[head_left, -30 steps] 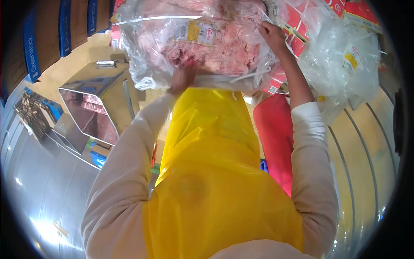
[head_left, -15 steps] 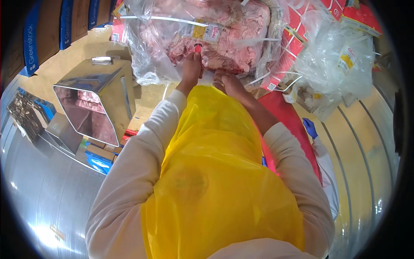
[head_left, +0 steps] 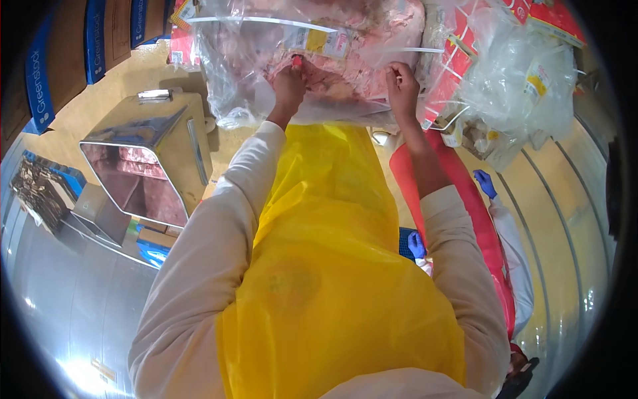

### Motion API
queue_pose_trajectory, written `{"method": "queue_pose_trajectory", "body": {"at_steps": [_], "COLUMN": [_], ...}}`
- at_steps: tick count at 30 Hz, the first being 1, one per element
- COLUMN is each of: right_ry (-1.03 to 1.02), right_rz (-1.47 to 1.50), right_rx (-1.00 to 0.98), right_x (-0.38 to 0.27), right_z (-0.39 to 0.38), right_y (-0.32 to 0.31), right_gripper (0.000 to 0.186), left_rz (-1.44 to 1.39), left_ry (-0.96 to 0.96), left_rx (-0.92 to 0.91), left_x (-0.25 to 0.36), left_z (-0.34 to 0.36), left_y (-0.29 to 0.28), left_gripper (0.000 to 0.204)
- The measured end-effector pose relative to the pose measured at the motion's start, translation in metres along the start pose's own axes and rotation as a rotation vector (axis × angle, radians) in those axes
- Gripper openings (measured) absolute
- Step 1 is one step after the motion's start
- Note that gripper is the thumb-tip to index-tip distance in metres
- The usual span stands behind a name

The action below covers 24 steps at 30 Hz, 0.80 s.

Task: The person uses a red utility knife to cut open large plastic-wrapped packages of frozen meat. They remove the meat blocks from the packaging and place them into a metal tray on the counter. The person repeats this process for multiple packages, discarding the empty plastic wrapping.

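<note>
A block of pale pink meat (head_left: 325,83) lies at the far side under clear plastic film (head_left: 229,86), with a white strap (head_left: 266,25) and a yellow-and-white label (head_left: 319,41) across it. Over the meat's near left part, my left hand (head_left: 289,90) is closed around a small red tool (head_left: 296,60), only its end showing; its exact kind I cannot make out. My right hand (head_left: 403,93) is at the near right edge of the meat with fingers curled together. Whether it pinches the film there is too small to tell.
Left stands a metal bin (head_left: 149,139) with meat inside. Blue-and-brown cartons (head_left: 73,46) line the far left. Crumpled clear plastic (head_left: 518,80) lies over red-and-white packaging at right. Another person's blue-gloved hands (head_left: 485,183) and a red apron (head_left: 458,199) are close on my right.
My right hand has moved right and away from my left hand to the block's right side. My left hand, still on the red tool, has shifted slightly left. Another blue-gloved hand has come into view.
</note>
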State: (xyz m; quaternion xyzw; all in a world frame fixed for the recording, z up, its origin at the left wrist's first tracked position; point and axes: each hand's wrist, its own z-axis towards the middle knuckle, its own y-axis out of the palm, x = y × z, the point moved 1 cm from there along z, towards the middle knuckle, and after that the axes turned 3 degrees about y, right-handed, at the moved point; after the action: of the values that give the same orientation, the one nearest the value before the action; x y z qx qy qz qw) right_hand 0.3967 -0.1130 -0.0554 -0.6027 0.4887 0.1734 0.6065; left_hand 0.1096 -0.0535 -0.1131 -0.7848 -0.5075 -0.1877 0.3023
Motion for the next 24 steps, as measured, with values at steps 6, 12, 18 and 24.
{"method": "queue_pose_trajectory", "body": {"at_steps": [6,12,18,24], "right_ry": [0.071,0.066,-0.051,-0.209], "right_rz": [-0.047,-0.024,-0.031,-0.344], "right_rx": [-0.027,-0.055,-0.085,-0.084], "right_x": [-0.006,-0.01,-0.026,-0.095], "right_z": [-0.006,-0.016,-0.011,0.038], "right_y": [0.032,0.057,0.078,0.144], "right_gripper": [0.012,0.013,0.023,0.077], "left_rz": [0.246,0.278,0.141,0.148], "left_ry": [0.291,0.362,0.394,0.427], "left_rx": [0.141,0.051,0.139,0.27], "left_x": [-0.039,-0.002,0.053,0.081], "left_z": [0.007,0.03,0.047,0.076], "left_y": [-0.025,-0.028,-0.024,-0.045], "left_gripper": [0.036,0.04,0.041,0.038]}}
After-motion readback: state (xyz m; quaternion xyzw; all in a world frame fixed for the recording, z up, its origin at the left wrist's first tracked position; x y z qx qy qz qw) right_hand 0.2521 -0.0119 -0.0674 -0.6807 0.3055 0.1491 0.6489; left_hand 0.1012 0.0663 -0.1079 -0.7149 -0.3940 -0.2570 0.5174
